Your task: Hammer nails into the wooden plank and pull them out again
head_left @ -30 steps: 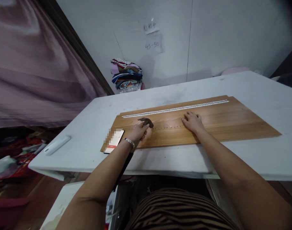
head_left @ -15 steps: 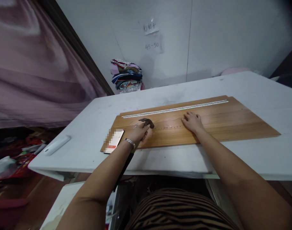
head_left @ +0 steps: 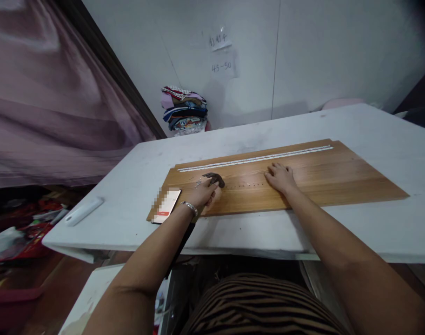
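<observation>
Your left hand (head_left: 201,193) clamps the hammer (head_left: 218,180), right hand (head_left: 281,177) at its three o'clock, fingers apart: press that board (head_left: 338,179) steady!

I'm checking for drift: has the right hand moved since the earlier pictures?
No. The right hand stays at the same spot on the wooden board, below the same stretch of the white strips.

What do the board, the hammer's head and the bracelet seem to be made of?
The board: wood or wood-look laminate, smooth with a slight sheen, judging by its streaked brown grain. The hammer's head: probably iron or steel, dark and mostly dull, going by its colour. The bracelet: likely silver-toned metal, shiny, as it catches bright glints; coated plastic is possible.
</observation>
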`<state>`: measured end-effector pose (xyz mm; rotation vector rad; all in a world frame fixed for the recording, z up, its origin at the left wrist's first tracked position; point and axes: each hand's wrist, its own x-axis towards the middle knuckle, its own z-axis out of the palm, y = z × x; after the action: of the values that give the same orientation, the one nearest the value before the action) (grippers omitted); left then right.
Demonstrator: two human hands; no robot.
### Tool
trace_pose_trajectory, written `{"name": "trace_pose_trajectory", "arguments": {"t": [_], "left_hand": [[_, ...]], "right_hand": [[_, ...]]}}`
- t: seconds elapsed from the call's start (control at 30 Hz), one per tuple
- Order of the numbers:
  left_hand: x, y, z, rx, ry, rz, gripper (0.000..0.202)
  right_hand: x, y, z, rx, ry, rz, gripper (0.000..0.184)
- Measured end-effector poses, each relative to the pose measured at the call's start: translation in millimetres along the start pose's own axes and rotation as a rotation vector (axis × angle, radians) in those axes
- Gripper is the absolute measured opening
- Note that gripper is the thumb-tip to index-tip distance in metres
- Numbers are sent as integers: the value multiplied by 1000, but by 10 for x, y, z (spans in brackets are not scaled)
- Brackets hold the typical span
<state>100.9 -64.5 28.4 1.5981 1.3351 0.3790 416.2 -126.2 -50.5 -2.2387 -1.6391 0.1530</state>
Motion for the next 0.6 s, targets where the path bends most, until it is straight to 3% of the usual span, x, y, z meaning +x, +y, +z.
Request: {"name": "trace_pose_trajectory", "arguments": {"t": [0.3, 0.6], "left_hand": [[30, -23, 12, 2, 1, 4, 28], [-51, 109, -52, -26, 27, -34, 25]], "right_hand": [[-7, -14, -7, -5, 6, 5, 37], [-7, -5, -10, -14, -1, 4, 37]]}}
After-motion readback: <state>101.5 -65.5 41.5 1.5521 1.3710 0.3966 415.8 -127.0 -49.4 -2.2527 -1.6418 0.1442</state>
